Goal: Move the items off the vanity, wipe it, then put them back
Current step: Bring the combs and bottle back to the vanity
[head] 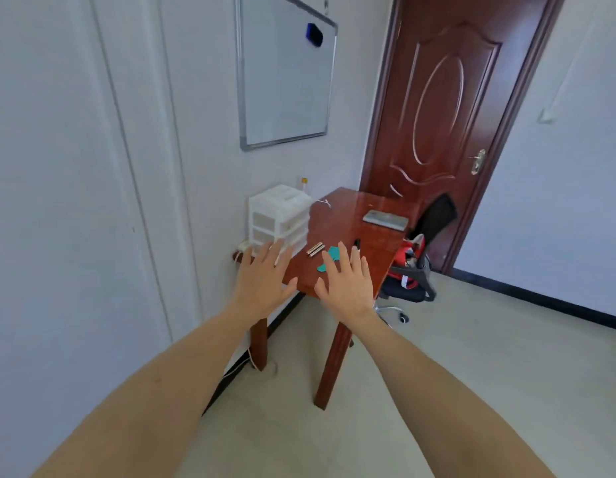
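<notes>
A glossy red-brown wooden vanity table [348,219] stands against the white wall. On it sit a white plastic drawer unit [279,215], two small metallic tubes [315,250], a teal object [329,258], a black pen-like item [357,243] and a grey notebook [386,219]. My left hand [263,279] is stretched out with straight spread fingers in front of the drawer unit, holding nothing. In front of the table's near edge my right hand [348,282] is likewise spread and empty, partly covering the teal object.
A black office chair [417,270] with a red bag on it stands at the table's right side. A dark wooden door [448,108] is behind. A whiteboard [286,70] hangs above. White cables [253,360] hang by the left table leg. Pale floor lies open to the right.
</notes>
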